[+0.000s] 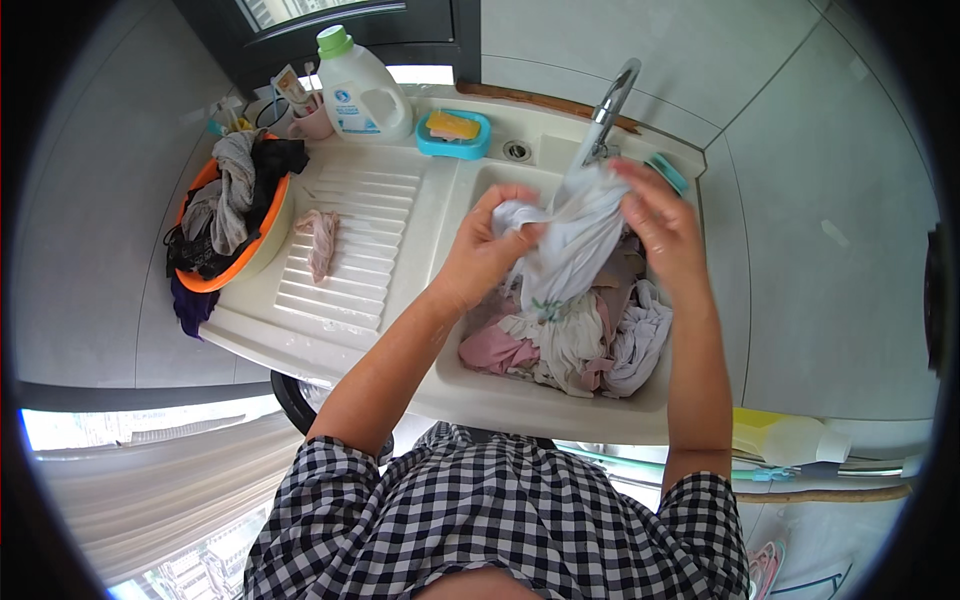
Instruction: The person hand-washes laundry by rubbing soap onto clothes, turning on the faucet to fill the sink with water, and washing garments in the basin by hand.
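Note:
A wet white garment point(574, 232) with a small green print hangs between my hands, over the basin point(453, 390) of a laundry sink. My left hand point(491, 244) pinches a bunched end of it. At its upper right part, my right hand point(660, 214) grips the cloth, with the fingers somewhat blurred. Water runs from the chrome faucet point(616, 94) just behind the garment. Below, white cloth point(570, 337), a pink piece point(499, 346) and a greyish-white garment point(641, 349) lie heaped in the basin.
A small pink cloth point(321, 244) lies on the ribbed washboard point(360, 255). At left stands an orange-rimmed tub point(262, 251) of dark and grey laundry. Along the back are a detergent bottle point(364, 90), a blue soap dish point(454, 146) and a pink cup point(313, 124). A green-blue brush point(667, 174) rests behind my right hand.

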The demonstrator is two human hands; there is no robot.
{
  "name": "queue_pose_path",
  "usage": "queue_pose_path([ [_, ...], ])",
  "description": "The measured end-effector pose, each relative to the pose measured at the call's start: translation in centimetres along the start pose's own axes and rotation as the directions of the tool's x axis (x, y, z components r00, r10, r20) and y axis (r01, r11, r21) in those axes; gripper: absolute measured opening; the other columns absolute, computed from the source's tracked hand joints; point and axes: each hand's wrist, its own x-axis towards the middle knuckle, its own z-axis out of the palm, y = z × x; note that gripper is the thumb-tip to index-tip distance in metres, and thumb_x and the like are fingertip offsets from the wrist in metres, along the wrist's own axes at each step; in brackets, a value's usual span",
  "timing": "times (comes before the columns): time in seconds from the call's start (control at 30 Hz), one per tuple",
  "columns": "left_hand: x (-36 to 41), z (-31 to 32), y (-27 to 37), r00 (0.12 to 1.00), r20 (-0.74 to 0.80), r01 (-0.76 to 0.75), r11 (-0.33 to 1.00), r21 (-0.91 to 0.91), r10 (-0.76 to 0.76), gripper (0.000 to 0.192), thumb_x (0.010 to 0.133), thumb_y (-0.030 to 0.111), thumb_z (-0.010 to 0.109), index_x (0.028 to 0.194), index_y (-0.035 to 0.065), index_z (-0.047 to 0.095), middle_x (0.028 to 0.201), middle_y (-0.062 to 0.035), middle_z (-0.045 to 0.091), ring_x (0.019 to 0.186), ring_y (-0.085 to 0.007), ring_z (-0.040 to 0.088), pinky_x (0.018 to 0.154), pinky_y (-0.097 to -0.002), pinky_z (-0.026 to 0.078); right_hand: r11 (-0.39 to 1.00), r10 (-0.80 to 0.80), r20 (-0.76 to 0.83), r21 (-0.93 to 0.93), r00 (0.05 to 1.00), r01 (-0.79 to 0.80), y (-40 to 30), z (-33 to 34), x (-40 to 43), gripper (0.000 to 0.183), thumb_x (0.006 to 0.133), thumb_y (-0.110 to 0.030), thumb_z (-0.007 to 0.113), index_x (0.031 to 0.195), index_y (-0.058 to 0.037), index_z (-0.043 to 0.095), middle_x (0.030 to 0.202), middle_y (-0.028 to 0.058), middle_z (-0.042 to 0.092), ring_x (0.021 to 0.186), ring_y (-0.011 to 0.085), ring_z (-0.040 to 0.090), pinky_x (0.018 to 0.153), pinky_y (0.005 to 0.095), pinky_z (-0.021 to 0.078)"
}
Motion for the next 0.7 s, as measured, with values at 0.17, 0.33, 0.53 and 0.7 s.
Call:
queue_pose_path([
  [0.17, -1.0, -5.1, -4.3, 0.979, -0.205, 0.032, 0.978, 0.204, 0.011, 0.016, 0.085, 0.013, 0.066, 0.097, 0.0079, 0.057, 0.08, 0.0054, 0.056, 0.069, -0.0025, 0.049, 0.06, -0.0195, 0.04, 0.926, 0.37, -0.053, 0.099, 0.928, -0.364, 5.4, 1.2, -2.7, 0.03, 0.091, -0.016, 0.06, 0.113, 0.0038, 0.06, 0.1, 0.0045, 0.063, 0.088, 0.0077, 0.056, 0.079, 0.0231, 0.0449],
  [0.33, -1.2, -7.1, 0.5, 0.91, -0.219, -0.194, 0.83, 0.523, 0.352, 0.01, 0.081, 0.009, 0.067, 0.081, 0.0022, 0.06, 0.076, 0.0034, 0.055, 0.069, -0.0057, 0.046, 0.064, -0.0209, 0.04, 0.982, 0.146, -0.169, -0.096, 0.975, -0.164, 2.0, 0.1, -1.2, 0.028, 0.089, -0.016, 0.062, 0.109, 0.0034, 0.062, 0.089, 0.0011, 0.063, 0.08, 0.0047, 0.053, 0.073, 0.021, 0.0446],
  [0.53, -0.4, -3.5, 14.6, 0.831, -0.184, -0.447, 0.827, 0.341, 0.525, 0.015, 0.082, 0.008, 0.065, 0.096, 0.0021, 0.062, 0.088, -0.0019, 0.061, 0.085, -0.0086, 0.056, 0.078, -0.0211, 0.042, 0.957, -0.219, -0.378, 0.099, 0.9, 0.274, -9.6, -2.0, 7.2, 0.022, 0.088, -0.014, 0.063, 0.104, 0.0011, 0.064, 0.088, 0.0003, 0.062, 0.078, 0.0045, 0.053, 0.071, 0.0207, 0.0445],
  [0.7, -1.2, 1.3, 20.4, 0.762, -0.184, -0.556, 0.773, 0.306, 0.621, 0.028, 0.085, 0.018, 0.063, 0.106, 0.0, 0.06, 0.093, -0.0044, 0.064, 0.086, -0.01, 0.059, 0.078, -0.0236, 0.045, 0.88, -0.288, -0.535, 0.181, 0.795, 0.44, -15.0, -4.2, 8.0, 0.033, 0.09, -0.015, 0.06, 0.116, 0.005, 0.053, 0.112, 0.0096, 0.058, 0.103, 0.0156, 0.056, 0.093, 0.0312, 0.0441],
])
